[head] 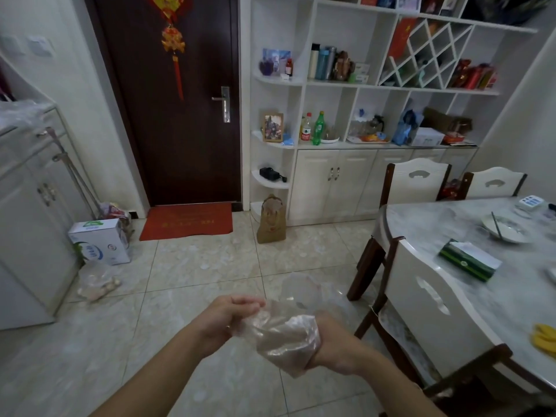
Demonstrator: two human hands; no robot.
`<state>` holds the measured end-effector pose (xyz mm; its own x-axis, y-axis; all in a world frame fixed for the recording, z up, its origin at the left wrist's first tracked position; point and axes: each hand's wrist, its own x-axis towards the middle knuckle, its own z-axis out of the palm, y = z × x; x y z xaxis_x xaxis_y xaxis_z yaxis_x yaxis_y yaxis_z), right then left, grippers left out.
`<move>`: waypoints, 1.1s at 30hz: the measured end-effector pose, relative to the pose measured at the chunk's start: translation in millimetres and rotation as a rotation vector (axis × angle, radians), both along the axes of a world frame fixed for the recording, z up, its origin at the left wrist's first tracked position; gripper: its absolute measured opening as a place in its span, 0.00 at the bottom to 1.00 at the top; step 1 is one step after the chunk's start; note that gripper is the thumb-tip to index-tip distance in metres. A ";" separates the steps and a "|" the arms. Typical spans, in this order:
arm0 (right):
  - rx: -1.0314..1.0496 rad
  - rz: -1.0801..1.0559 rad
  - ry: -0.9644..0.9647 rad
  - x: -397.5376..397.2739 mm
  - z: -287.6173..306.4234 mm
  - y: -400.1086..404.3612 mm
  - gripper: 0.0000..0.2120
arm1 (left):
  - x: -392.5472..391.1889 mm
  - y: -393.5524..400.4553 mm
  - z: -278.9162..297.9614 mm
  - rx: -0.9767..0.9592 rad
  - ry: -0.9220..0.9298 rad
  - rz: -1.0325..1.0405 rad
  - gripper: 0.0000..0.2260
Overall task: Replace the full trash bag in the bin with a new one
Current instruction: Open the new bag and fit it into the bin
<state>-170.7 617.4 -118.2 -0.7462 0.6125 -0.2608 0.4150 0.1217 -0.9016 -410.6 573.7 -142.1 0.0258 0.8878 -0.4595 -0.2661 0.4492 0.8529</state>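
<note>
Head view: low in the middle of the frame both hands hold a clear plastic bag (285,332) above the tiled floor (210,266). The left hand (231,317) sits at the bag's left edge, fingers curled over, pinching the thin film near its upper corner. The right hand (328,341) is at the bag's right side, mostly veiled by the crumpled plastic, which wraps over its fingers; it grips the film, though how the fingers lie under it cannot be told. A loose, nearly see-through flap of the bag rises above the hands toward the centre of the frame.

At the right edge stands a marble-patterned worktop (451,224) carrying a bowl with chopsticks (505,231), a green tissue box (467,260) and, at the far right, bananas (546,338). White chairs (427,299) are drawn up around it.

In the upper middle is a dark door (180,115) with a red hanging ornament (174,40), and a red mat (188,221) lies before it. To the left of the mat a white carton (100,242) stands on the floor, with a second clear bag (96,281) of scraps lying just below it. White shelves (361,85) fill the upper right.
</note>
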 end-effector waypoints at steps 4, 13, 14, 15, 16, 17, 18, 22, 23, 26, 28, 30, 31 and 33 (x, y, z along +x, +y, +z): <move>-0.232 0.001 0.025 10.7 5.8 -0.6 0.24 | 1.6 -9.6 7.7 0.158 0.203 -0.082 0.06; -0.771 0.103 0.668 -3.3 4.6 3.6 0.33 | 12.1 -29.8 25.9 0.428 0.313 -0.067 0.12; -0.788 0.038 0.650 -7.3 4.0 6.4 0.35 | 12.3 -32.1 28.1 0.451 0.353 -0.077 0.13; -0.800 -0.023 0.598 -11.7 6.5 6.9 0.38 | 12.0 -33.7 28.8 0.482 0.421 -0.091 0.15; -0.796 -0.085 0.543 -15.5 6.8 7.8 0.39 | 13.0 -35.9 30.7 0.519 0.517 -0.115 0.18; -0.770 -0.145 0.496 -19.1 6.9 9.4 0.39 | 14.0 -37.9 30.6 0.557 0.629 -0.144 0.20; -0.720 -0.197 0.447 -22.5 7.3 11.9 0.38 | 16.2 -40.9 32.0 0.603 0.741 -0.171 0.21; -0.562 -0.347 0.353 -38.3 16.3 14.8 0.20 | 16.6 -51.8 25.3 0.941 1.251 -0.290 0.23; -0.532 -0.376 0.342 -40.8 17.0 15.4 0.15 | 15.6 -53.1 18.6 1.006 1.344 -0.298 0.24; -0.434 -0.425 0.331 -43.4 15.0 18.7 0.07 | 14.7 -57.2 5.2 1.102 1.389 -0.149 0.18; -0.438 -0.439 0.389 -42.1 17.2 20.1 0.06 | 14.1 -61.5 2.6 0.996 1.313 0.038 0.11; -0.449 -0.420 0.462 -38.8 19.8 21.6 0.07 | 12.7 -63.8 0.1 0.749 1.212 0.250 0.11; -0.457 -0.395 0.488 -36.7 20.0 22.0 0.09 | 10.9 -63.6 -2.2 0.593 1.148 0.306 0.13; -0.483 -0.348 0.510 -32.1 17.4 23.0 0.14 | 6.6 -60.4 -2.7 0.280 1.022 0.284 0.18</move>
